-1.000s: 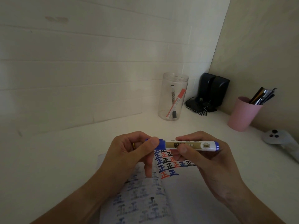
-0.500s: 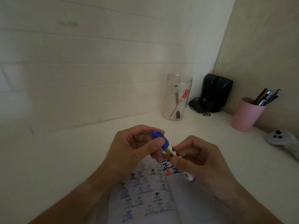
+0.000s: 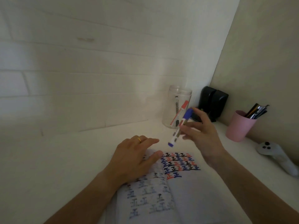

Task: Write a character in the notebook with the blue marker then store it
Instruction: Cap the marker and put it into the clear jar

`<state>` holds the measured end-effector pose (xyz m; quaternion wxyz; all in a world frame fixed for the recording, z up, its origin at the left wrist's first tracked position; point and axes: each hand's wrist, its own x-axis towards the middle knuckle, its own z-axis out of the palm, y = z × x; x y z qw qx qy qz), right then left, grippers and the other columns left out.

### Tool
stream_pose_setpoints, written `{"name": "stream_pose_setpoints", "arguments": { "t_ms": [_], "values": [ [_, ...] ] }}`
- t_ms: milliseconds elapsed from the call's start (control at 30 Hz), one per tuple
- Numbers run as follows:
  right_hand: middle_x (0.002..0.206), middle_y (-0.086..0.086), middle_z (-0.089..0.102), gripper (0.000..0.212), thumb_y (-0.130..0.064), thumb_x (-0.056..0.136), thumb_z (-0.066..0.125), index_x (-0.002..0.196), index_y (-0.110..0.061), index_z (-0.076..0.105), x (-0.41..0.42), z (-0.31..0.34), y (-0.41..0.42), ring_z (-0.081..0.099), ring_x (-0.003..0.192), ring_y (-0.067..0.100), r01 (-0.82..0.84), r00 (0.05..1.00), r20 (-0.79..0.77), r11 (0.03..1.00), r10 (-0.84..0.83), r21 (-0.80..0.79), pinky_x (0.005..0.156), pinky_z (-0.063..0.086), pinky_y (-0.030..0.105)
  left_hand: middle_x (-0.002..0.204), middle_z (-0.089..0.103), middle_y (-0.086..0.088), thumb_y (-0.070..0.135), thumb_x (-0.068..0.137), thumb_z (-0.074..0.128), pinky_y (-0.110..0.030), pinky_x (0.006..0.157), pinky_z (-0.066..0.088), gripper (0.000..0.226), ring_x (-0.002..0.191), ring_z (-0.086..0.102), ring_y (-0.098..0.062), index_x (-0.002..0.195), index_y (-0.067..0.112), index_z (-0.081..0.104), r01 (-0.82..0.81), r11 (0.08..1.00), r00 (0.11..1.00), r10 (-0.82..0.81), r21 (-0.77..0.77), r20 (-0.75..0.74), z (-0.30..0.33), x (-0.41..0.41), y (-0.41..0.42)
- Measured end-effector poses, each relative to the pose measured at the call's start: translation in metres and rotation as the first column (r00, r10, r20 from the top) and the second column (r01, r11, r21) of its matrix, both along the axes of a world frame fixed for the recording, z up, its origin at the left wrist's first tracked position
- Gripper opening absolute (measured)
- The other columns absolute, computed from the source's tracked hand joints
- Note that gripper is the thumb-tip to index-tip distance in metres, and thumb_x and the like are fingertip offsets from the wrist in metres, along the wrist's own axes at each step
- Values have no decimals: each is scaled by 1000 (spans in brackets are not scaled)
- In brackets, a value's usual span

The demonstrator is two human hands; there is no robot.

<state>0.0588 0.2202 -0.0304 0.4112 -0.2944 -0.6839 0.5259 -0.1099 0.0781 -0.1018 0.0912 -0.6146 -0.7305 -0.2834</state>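
My right hand (image 3: pixel 201 135) holds the blue marker (image 3: pixel 178 129) in its fingertips above the desk. The marker is tilted, its blue cap end up near the clear jar (image 3: pixel 177 106), its blue tail end down. It hangs in front of the jar, not inside it. The open notebook (image 3: pixel 186 189) lies below, its right page carrying rows of blue, red and black characters. My left hand (image 3: pixel 135 157) rests flat on the notebook's left page, fingers spread, a gold ring on one finger. A red marker and a black marker stand in the jar.
A pink cup (image 3: pixel 239 126) with several pens stands at the right by the wall. Black speakers (image 3: pixel 212 101) sit in the corner behind the jar. A white controller (image 3: pixel 278 157) lies at the far right. White tiled wall runs behind the desk.
The cap went back onto the marker. My right hand then lifted the marker up and toward the jar, while my left hand let go and came down flat on the notebook.
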Motion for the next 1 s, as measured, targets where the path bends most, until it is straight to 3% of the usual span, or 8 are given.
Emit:
{"name": "stream_pose_setpoints", "arguments": {
  "t_ms": [67, 167, 300, 400, 567, 767, 933, 1000],
  "values": [
    [92, 6, 75, 56, -5, 89, 71, 135, -25, 46, -20, 31, 17, 76, 79, 13, 168, 985, -69, 968, -157, 189, 71, 61, 23, 122, 69, 11, 72, 93, 31, -35, 92, 49, 59, 110, 63, -12, 135, 39, 56, -22, 1000, 1000, 21, 14, 13, -1, -1, -2],
    [85, 0, 71, 50, -9, 92, 68, 132, -20, 41, -46, 74, 44, 70, 75, 6, 384, 923, -187, 821, -336, 422, 62, 51, 4, 117, 72, 10, 74, 92, 28, -35, 90, 50, 63, 106, 65, -13, 131, 36, 60, -65, 997, 998, 65, 35, -1, -2, -2, -2],
    [87, 3, 71, 41, -9, 94, 65, 128, -18, 44, -73, 90, 80, 69, 71, 15, 466, 865, -131, 681, -484, 564, 60, 49, 12, 111, 72, 10, 74, 93, 24, -33, 87, 48, 65, 101, 65, -13, 129, 35, 62, -84, 995, 996, 85, 58, -22, -4, -5, 0],
    [100, 6, 74, 32, -12, 92, 69, 119, -16, 54, -86, 79, 104, 70, 82, 19, 451, 831, -16, 656, -556, 606, 70, 56, 24, 109, 72, 10, 72, 94, 26, -33, 87, 48, 63, 100, 64, -13, 128, 34, 63, -92, 994, 995, 94, 56, -37, -4, -6, 2],
    [100, 6, 77, 24, -22, 90, 71, 112, -16, 64, -100, 60, 123, 71, 83, 20, 392, 769, 156, 650, -619, 651, 67, 51, 24, 109, 73, 7, 71, 94, 30, -35, 87, 48, 61, 99, 64, -15, 127, 32, 64, -87, 994, 995, 90, 70, -40, -5, -6, 4],
    [103, 7, 78, 23, -22, 97, 56, 109, -13, 73, -108, 55, 123, 60, 75, 15, 338, 691, 285, 645, -664, 685, 55, 41, 20, 117, 71, 8, 72, 94, 32, -33, 93, 44, 60, 107, 61, -12, 131, 35, 60, -75, 996, 997, 77, 44, -32, -4, -6, 3],
    [113, 5, 75, 27, -26, 95, 61, 117, -13, 70, -81, 52, 92, 69, 100, 21, 331, 778, 195, 652, -598, 682, 90, 55, 31, 113, 72, 5, 68, 93, 35, -37, 89, 49, 58, 104, 64, -16, 128, 32, 63, -69, 996, 997, 70, 54, -15, -4, -7, 1],
    [109, 2, 74, 22, -27, 93, 64, 112, -17, 71, -60, 38, 69, 68, 97, 18, 327, 813, 161, 667, -560, 669, 90, 57, 38, 114, 72, 5, 67, 93, 35, -37, 89, 49, 57, 105, 64, -17, 128, 33, 63, -67, 997, 998, 68, 46, -10, -3, -7, -1]
  ]
}}
